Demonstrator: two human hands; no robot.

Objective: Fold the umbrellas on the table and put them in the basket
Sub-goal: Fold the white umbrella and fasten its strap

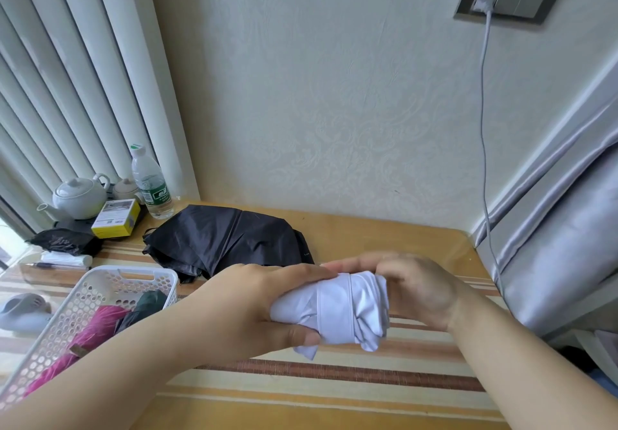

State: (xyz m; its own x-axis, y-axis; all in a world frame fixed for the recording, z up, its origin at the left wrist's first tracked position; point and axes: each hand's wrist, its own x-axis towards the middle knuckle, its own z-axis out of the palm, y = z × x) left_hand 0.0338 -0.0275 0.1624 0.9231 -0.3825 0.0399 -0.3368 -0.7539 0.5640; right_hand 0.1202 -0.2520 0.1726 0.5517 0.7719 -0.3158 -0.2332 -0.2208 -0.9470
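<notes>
Pink umbrella [90, 332] in white basket [67, 309]

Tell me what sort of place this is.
Probably a hotel or guest room: a white teapot and bottled water stand on a striped table against a wallpapered wall, beside long curtains.

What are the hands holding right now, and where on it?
Both grip the white umbrella: left hand around one end, right hand around the other.

4 umbrellas – 1 white [337, 312], 1 black [227, 242], 1 pink [97, 329], 1 dark green [147, 302] – 1 basket [110, 279], 2 teapots [80, 195], 1 bottle [152, 185].
</notes>
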